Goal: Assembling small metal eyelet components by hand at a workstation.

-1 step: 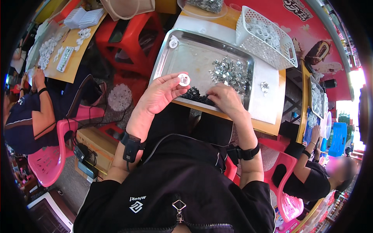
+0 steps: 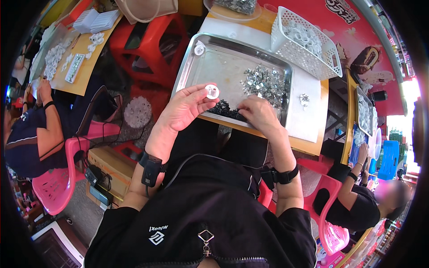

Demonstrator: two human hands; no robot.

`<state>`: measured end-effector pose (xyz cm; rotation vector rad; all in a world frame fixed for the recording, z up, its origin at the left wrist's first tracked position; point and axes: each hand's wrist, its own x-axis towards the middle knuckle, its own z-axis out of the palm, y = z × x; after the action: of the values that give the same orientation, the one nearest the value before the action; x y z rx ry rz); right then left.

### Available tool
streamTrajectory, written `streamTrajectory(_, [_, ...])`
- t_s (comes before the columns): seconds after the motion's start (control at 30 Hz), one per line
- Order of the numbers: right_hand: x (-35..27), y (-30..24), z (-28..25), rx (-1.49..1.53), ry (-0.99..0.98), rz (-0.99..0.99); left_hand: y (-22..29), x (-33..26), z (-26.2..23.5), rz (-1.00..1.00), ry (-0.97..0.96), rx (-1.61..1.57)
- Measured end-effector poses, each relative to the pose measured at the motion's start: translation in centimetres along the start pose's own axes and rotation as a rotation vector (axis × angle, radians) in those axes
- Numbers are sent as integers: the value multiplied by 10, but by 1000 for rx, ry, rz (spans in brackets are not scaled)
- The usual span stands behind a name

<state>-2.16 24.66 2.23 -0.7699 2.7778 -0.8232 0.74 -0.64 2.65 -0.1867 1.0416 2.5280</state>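
My left hand (image 2: 193,103) pinches a small round white plastic part (image 2: 212,92) by its edge, over the near left part of a metal tray (image 2: 184,67). A small metallic piece shows in the white part's middle. My right hand (image 2: 259,114) reaches down to a pile of small black pieces (image 2: 225,109) along the tray's near edge. Its fingers are bent together at the pile's right end, and their tips are partly hidden. Just beyond that hand lies a heap of shiny silver metal pieces (image 2: 266,85). Another white part (image 2: 199,48) rests in the tray's far left corner.
A white perforated basket (image 2: 308,42) of clear and white parts stands behind the tray. A small cluster of silver pieces (image 2: 304,99) lies on the white sheet (image 2: 308,120) to the right. Red stools (image 2: 147,49) stand left of the table. Other people work at both sides.
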Motion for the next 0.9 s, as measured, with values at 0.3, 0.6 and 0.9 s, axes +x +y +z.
streamTrajectory(0.3, [0, 1, 8, -32, 77, -75, -7, 4, 0, -25, -13, -5])
streamTrajectory(0.6, [-7, 8, -13, 35, 281, -2, -9, 3, -4, -31, 27, -3])
streamTrajectory(0.9, [-19, 10, -11, -33, 62, -94, -11, 8, -3, -50, 7, -41])
